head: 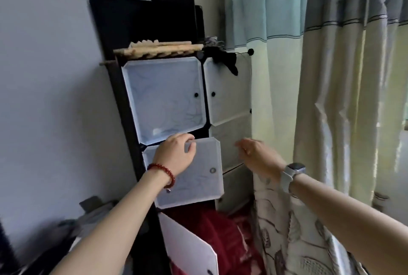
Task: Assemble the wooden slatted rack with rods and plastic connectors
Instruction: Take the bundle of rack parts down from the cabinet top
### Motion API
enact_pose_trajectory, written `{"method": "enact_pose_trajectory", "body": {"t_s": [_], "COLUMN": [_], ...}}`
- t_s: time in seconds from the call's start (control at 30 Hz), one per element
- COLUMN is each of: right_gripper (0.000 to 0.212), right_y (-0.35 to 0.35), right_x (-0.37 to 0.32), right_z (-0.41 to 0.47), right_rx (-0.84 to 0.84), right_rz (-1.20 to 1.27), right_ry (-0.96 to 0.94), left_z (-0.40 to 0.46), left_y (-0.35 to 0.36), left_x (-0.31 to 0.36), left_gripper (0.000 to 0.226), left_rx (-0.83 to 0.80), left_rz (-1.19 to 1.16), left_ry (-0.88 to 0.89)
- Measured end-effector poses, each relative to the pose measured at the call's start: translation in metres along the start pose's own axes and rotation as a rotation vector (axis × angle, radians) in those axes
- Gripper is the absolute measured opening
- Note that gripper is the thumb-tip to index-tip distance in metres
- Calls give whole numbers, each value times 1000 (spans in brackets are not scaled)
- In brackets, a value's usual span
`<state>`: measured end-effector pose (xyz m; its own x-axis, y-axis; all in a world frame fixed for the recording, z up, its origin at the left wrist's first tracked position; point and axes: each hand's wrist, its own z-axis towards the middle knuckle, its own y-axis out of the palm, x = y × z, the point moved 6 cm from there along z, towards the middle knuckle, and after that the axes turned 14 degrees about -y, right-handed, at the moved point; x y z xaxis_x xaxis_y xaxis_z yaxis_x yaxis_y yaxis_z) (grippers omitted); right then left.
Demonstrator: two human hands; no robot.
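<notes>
Wooden slatted rack pieces point(159, 50) lie flat on top of a black modular cabinet point(123, 102), with a thin rod end point(106, 63) sticking out at the left. My left hand point(176, 155), with a red bead bracelet on the wrist, grips the top edge of a translucent white door panel point(198, 177) in the cabinet's second row. My right hand point(258, 153), with a grey watch on the wrist, hovers blurred to the right of that door, fingers relaxed and holding nothing.
Other white doors point(165, 95) with black knobs are closed above. A lower door point(187, 246) hangs ajar over red fabric point(220, 230). Black cloth point(225, 58) drapes on the cabinet top. Curtains point(331, 98) hang at the right; a grey wall is at the left.
</notes>
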<state>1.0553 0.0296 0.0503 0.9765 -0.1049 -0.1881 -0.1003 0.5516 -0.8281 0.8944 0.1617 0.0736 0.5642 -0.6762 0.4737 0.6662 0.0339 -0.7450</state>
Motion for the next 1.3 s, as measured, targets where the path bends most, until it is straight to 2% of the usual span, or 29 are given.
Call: {"method": "enact_pose_trajectory", "body": {"t_s": [0.33, 0.57, 0.7, 0.77, 0.83, 0.87, 0.93, 1.07, 1.17, 1.3], "right_gripper": [30, 39, 62, 77, 85, 85, 77, 50, 45, 42], "right_y": [28, 2, -17, -21, -17, -14, -9, -3, -2, -2], "right_x": [-12, -16, -8, 0, 8, 11, 18, 23, 24, 24], "right_z": [215, 348, 401, 428, 454, 463, 474, 479, 483, 484], "right_rx": [156, 308, 366, 313, 211, 169, 168, 359, 400, 405], "right_rz": [-11, -195, -348, -405, -474, -495, -489, -436, -456, -465], "right_ry": [-258, -397, -435, -441, -468, -483, -508, -606, -638, -647], "left_z": [174, 283, 333, 359, 381, 387, 390, 381, 378, 376], "left_y": [-66, -106, -99, -94, -90, -89, -86, -81, -78, -74], "left_x": [-57, -42, -27, -23, -23, -24, -25, -25, -25, -27], "left_gripper": [25, 37, 59, 70, 72, 69, 54, 28, 28, 32], "left_rx": [311, 630, 609, 556, 482, 456, 510, 700, 788, 813], "left_rz": [118, 376, 645, 724, 749, 746, 746, 786, 886, 969], "left_ry": [96, 254, 249, 212, 145, 114, 105, 158, 216, 248]}}
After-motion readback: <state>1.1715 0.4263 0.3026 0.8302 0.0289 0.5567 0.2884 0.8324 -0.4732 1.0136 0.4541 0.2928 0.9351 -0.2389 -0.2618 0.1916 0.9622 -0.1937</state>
